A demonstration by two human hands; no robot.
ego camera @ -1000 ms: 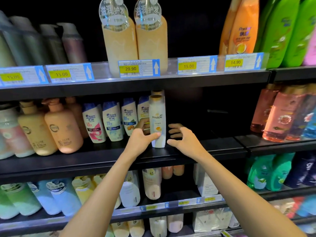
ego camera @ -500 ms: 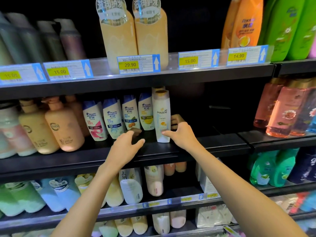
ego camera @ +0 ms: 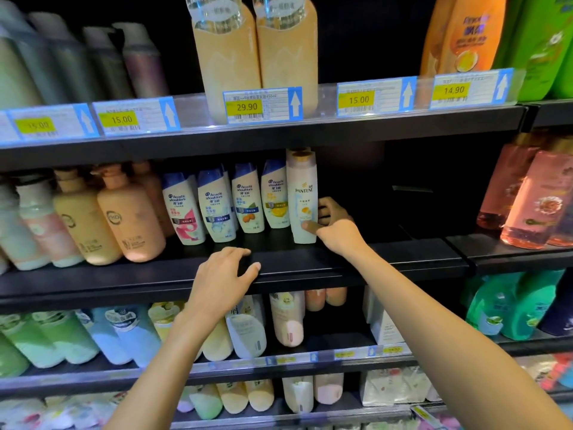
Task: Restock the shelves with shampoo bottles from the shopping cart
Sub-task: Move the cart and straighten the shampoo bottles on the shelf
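Right now the tall white plastic Pantene shampoo bottle (ego camera: 302, 197) with the gold cap stands upright on the black metal shelf board (ego camera: 387, 262), near its front edge and at the right end of the stock standing there. My right hand (ego camera: 336, 231) grasps it low down, with the thumb (ego camera: 310, 226) laid across the front below the label and the fingers (ego camera: 325, 209) curled round its far side. I judge it a full, fairly heavy bottle for its slim foot, stiff enough not to buckle but glossy and tall, so it would tip sooner than slide. The lower body, where the hand has it, looks the safest hold, and I would not pull at the cap. A second gold-capped bottle (ego camera: 297, 149) peeks out directly behind it on the same board. Touching or just beside it on the board's left stretch stands a row of white, blue-capped head & shoulders bottles (ego camera: 245, 200), then peach pump bottles (ego camera: 130, 221) farther left. To the right of the Pantene the board is dark and bare as far as I can see. My left hand (ego camera: 221, 274) is at the board's front lip with its fingers loose and spread, holding nothing. Whether it touches the lip I cannot tell. The cart is out of view.
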